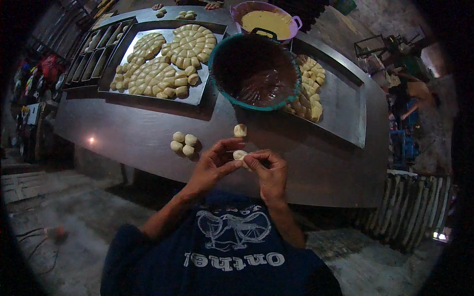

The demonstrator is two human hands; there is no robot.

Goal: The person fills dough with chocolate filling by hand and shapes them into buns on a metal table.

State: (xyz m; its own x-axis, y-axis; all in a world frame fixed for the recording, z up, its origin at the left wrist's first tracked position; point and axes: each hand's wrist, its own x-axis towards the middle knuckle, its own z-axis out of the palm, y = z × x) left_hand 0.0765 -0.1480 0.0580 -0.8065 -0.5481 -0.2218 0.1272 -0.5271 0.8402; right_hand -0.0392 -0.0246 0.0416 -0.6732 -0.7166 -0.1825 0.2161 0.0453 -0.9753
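Note:
Above the table's near edge, a small pale piece of dough is held between my two hands. My left hand has its thumb and fingers closed on the dough's left side. From the other side, my right hand pinches it with thumb and fingertips; part of the dough is hidden behind them. Just beyond my fingers a single dough piece rests on the metal table. A cluster of several round dough balls sits to the left of my left hand.
A teal tub of dark brown filling stands beyond my hands, overlapping the right tray. Trays of dough pieces lie at far left. Behind is a purple basin of yellow mixture. Another person's hands show at the far edge.

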